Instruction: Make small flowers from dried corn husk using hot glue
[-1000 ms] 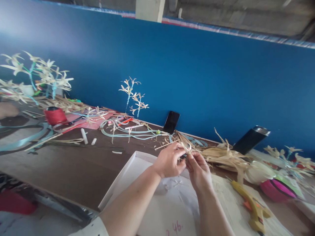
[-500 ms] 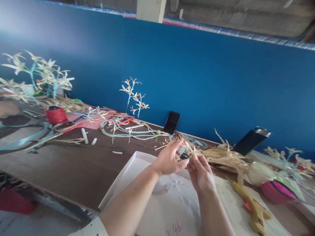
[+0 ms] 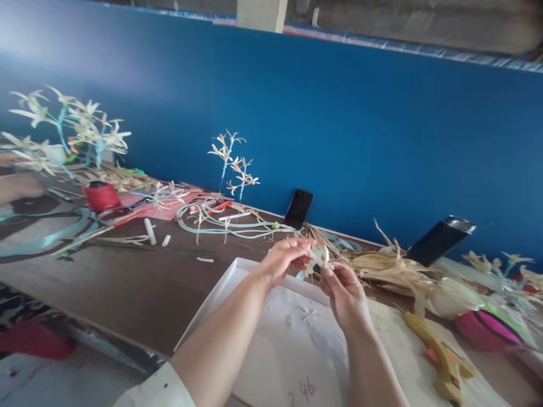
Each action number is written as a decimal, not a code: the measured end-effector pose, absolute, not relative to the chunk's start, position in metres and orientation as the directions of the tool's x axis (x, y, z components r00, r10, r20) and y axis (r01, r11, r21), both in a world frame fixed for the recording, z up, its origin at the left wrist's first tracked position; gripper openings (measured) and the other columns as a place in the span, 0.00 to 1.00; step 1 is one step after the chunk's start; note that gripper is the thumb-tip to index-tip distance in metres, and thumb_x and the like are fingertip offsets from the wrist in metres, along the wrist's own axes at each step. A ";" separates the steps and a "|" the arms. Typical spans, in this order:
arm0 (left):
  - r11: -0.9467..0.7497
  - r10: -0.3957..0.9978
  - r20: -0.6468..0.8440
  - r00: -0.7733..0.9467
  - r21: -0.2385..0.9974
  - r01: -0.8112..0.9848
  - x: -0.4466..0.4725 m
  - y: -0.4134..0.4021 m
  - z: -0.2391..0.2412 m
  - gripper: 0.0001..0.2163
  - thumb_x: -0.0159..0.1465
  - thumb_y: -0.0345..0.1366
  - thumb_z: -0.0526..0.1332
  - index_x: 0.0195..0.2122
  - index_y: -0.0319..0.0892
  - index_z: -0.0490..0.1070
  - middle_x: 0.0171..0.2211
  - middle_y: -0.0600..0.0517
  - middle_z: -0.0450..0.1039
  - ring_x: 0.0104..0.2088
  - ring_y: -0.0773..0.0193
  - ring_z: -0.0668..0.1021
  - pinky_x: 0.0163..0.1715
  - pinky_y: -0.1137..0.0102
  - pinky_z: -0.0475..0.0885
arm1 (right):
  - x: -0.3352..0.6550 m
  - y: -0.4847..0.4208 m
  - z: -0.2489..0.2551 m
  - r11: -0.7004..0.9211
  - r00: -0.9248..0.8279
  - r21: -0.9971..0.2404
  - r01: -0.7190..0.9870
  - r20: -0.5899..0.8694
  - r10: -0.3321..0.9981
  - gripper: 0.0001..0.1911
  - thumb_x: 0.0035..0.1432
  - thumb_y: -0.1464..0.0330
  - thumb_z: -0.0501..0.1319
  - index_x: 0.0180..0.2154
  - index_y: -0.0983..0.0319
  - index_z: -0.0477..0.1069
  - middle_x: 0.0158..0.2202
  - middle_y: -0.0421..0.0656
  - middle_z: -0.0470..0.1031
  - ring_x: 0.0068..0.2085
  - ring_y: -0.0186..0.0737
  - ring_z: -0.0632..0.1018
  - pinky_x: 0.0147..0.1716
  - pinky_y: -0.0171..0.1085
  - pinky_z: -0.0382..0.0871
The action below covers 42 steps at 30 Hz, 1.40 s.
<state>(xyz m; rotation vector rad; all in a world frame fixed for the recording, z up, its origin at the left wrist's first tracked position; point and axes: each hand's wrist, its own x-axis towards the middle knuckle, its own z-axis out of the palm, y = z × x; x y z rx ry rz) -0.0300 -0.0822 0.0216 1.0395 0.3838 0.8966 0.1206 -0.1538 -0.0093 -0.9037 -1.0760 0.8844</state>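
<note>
My left hand (image 3: pixel 283 259) and my right hand (image 3: pixel 345 293) meet above the far edge of a white board (image 3: pixel 271 345). Together they pinch a small pale straw flower (image 3: pixel 321 258) with thin dried petals. The left fingers curl over it from the left, and the right thumb and forefinger grip it from below. A heap of dried husk strips (image 3: pixel 384 265) lies just behind my hands.
A yellow glue gun (image 3: pixel 441 356) lies at the right on the board. A black phone (image 3: pixel 298 208) and a dark flask (image 3: pixel 439 240) lean on the blue wall. Red thread spool (image 3: pixel 102 197), blue cords (image 3: pixel 220 223) and straw flower stems (image 3: pixel 231 164) sit left. Another person's hand (image 3: pixel 19 185) shows far left.
My left hand opened its fingers, then curled back over the straw flower; both hands stayed at the board's far edge. The view shifted slightly.
</note>
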 end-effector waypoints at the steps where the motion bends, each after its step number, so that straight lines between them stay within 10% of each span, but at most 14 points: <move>1: 0.205 0.789 0.127 0.601 0.868 -0.452 -0.031 -0.082 0.021 0.19 0.54 0.42 0.65 0.45 0.38 0.72 0.30 0.50 0.71 0.29 0.70 0.71 0.31 0.74 0.67 | 0.121 -0.154 -0.010 0.365 0.216 -0.924 -0.109 0.337 0.916 0.05 0.55 0.65 0.62 0.34 0.58 0.68 0.23 0.34 0.61 0.21 0.25 0.59 0.21 0.31 0.50; 30: 0.306 0.753 0.123 0.646 0.804 -0.509 -0.035 -0.079 0.023 0.19 0.54 0.31 0.66 0.47 0.37 0.70 0.32 0.50 0.72 0.32 0.69 0.75 0.33 0.72 0.74 | 0.118 -0.154 -0.003 0.311 0.256 -0.934 -0.173 0.263 0.930 0.08 0.52 0.65 0.64 0.35 0.58 0.69 0.25 0.36 0.65 0.22 0.26 0.63 0.21 0.30 0.55; 42: 0.283 0.782 0.037 0.622 0.868 -0.407 -0.033 -0.078 0.022 0.21 0.53 0.46 0.65 0.42 0.36 0.72 0.41 0.42 0.73 0.34 0.65 0.76 0.34 0.69 0.75 | 0.126 -0.149 -0.004 0.347 0.417 -0.870 -0.350 0.187 0.890 0.12 0.45 0.66 0.69 0.33 0.57 0.71 0.28 0.37 0.68 0.23 0.26 0.64 0.20 0.28 0.57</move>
